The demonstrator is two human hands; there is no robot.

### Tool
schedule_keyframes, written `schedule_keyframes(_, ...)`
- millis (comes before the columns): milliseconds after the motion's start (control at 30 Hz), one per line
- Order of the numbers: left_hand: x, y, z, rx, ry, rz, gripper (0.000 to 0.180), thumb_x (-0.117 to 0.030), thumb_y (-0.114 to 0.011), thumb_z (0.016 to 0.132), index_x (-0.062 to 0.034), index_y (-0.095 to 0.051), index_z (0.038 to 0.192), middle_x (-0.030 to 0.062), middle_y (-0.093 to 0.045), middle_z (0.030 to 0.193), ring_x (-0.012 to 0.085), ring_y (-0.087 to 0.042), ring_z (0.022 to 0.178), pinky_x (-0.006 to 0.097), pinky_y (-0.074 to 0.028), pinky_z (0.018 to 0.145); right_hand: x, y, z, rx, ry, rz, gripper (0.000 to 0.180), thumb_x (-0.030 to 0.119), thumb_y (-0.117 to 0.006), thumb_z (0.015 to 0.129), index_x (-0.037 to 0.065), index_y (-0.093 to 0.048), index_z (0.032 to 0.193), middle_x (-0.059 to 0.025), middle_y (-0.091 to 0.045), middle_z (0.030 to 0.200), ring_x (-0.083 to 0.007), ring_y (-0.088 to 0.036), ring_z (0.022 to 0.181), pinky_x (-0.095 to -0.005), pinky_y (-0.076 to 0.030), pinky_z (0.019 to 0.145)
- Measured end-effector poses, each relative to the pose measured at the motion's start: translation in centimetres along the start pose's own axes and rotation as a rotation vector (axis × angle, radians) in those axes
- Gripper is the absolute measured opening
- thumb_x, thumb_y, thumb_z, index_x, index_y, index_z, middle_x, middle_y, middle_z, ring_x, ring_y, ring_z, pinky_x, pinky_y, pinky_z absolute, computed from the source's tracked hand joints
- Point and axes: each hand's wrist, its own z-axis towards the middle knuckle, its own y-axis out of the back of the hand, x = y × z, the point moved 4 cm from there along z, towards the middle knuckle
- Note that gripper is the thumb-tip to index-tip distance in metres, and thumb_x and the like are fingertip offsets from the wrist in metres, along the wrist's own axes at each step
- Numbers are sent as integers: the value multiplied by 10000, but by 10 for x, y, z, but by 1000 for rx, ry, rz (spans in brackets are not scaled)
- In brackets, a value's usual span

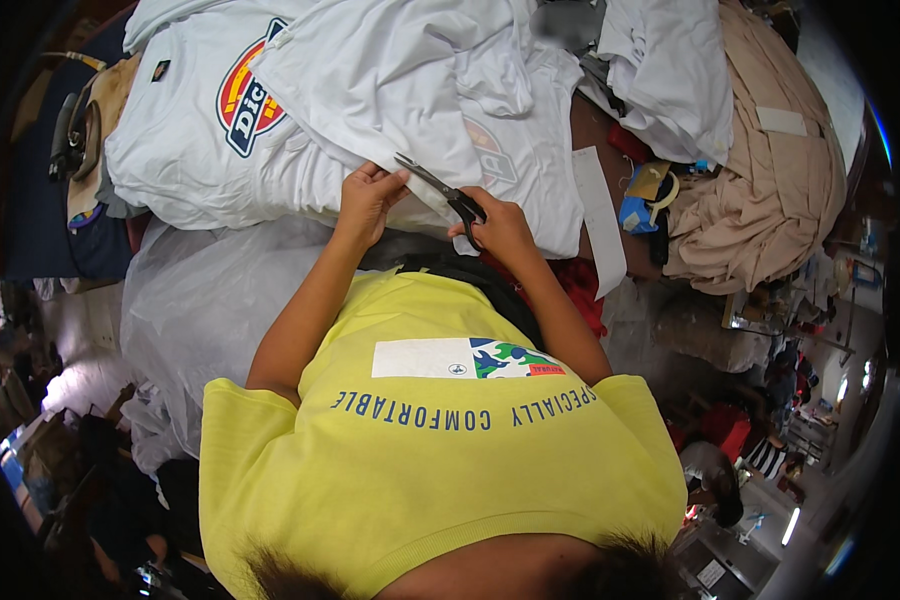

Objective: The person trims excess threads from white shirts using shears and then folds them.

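My left hand (370,205) pinches the near edge of a white shirt (370,90), which lies crumpled on other white shirts. A pair of dark scissors (440,187) is in my right hand (505,232), with my fingers in and around its black handles. Its blades point up and left over the white cloth, and their tips are just beside my left fingertips. The blades look slightly apart. Whether they touch the cloth or a thread, I cannot make out.
Left of the held shirt lies a white T-shirt (170,160) with a coloured print. To the right are a long white paper strip (598,220), a tape roll (665,195) and heaped beige cloth (760,210). Clear plastic sheeting (210,300) hangs at the table's near left.
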Motion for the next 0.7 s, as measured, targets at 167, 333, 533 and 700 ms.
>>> schedule_keyframes(167, -5, 8, 6, -7, -23, -19, 270, 21, -583, 804, 1, -525, 1067, 44, -614, 951, 109, -603, 818, 230, -522, 725, 0, -1, -3, -41, 18, 26, 518, 197, -773, 615, 92, -554, 1073, -94, -590, 669, -269, -591, 610, -360, -443, 566)
schedule_keyframes(333, -3, 10, 8, 10, -38, -29, 281, 39, -570, 801, 0, -519, 1074, 47, -615, 958, 114, -607, 835, 239, -527, 736, 23, 1, 9, -89, 59, -122, 604, 328, -800, 576, 98, -551, 1076, -91, -545, 675, -260, -552, 610, -357, -426, 564)
schedule_keyframes(533, -7, 7, 6, 16, -40, -26, 286, 40, -576, 799, -1, -521, 1077, 44, -618, 952, 112, -607, 835, 233, -527, 737, 23, -4, 13, -56, 46, -152, 601, 348, -798, 574, 99, -550, 1061, -101, -574, 688, -263, -580, 623, -354, -432, 561)
schedule_keyframes(700, -9, 10, 9, -6, -9, -52, 298, 36, -586, 796, -1, -519, 1084, 43, -619, 957, 109, -606, 824, 237, -524, 744, 8, -9, 8, -20, -7, 46, 532, 278, -790, 604, 83, -545, 1034, -125, -632, 756, -277, -626, 682, -348, -455, 583)
